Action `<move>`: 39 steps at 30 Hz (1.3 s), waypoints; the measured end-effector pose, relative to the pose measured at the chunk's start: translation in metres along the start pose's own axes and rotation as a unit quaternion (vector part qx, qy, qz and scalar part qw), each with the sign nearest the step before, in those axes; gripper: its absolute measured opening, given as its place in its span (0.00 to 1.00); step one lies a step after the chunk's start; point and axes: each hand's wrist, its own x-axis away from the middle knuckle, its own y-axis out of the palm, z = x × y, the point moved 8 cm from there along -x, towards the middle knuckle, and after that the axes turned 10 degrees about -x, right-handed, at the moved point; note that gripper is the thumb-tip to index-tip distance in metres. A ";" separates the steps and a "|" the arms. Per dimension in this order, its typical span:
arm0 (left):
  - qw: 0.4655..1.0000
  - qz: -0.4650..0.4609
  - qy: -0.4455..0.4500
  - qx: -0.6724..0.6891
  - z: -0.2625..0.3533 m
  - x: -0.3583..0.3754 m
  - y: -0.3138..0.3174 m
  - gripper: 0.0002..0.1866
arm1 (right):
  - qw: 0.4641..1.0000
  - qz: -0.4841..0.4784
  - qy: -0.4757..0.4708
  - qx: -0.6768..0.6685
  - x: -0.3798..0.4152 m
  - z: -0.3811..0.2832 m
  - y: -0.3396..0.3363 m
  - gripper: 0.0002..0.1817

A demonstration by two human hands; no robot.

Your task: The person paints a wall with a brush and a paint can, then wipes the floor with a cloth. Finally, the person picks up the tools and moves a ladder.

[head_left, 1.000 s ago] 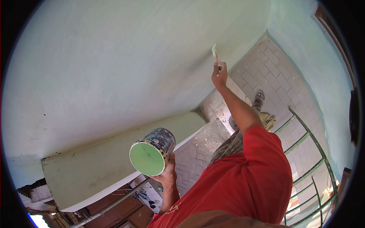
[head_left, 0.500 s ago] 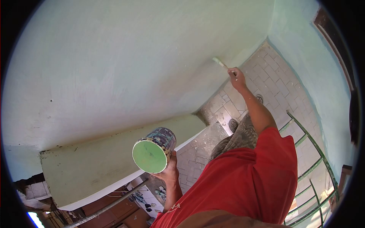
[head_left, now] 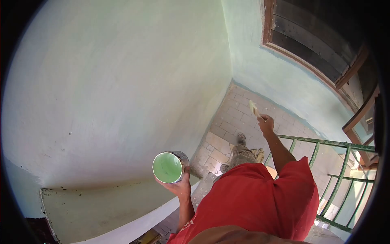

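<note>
Holding the paint can (head_left: 184, 157) in the left hand (head_left: 181, 187), closed around its side, well to the left of the green railing (head_left: 317, 141). Gripping the brush (head_left: 254, 108) in the closed right hand (head_left: 266, 123), near this railing's left end, and pointing the bristles (head_left: 252, 105) away from it.

Soft daylight on wall (head_left: 122, 81), floor (head_left: 237, 110) brightly patched, window (head_left: 313, 38) dim, heavy fisheye curvature, black corners, brush (head_left: 253, 107) seemingly blurred
</note>
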 end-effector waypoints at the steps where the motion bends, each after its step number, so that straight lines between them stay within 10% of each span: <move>1: 0.999 -0.022 -0.008 0.037 0.005 -0.003 -0.002 0.57 | 1.000 0.002 0.015 0.009 0.029 0.002 -0.008 0.12; 11: 0.979 -0.168 0.051 0.108 0.021 -0.046 -0.017 0.59 | 0.997 0.065 0.014 -0.044 0.196 -0.076 -0.016 0.15; 22: 0.955 -0.243 0.056 0.159 -0.019 -0.074 0.002 0.59 | 0.976 0.127 0.032 -0.175 0.213 -0.110 0.008 0.14; 39: 0.989 -0.122 0.080 0.030 -0.002 -0.075 -0.010 0.60 | 0.875 -0.296 0.061 -0.378 0.209 -0.285 0.169 0.06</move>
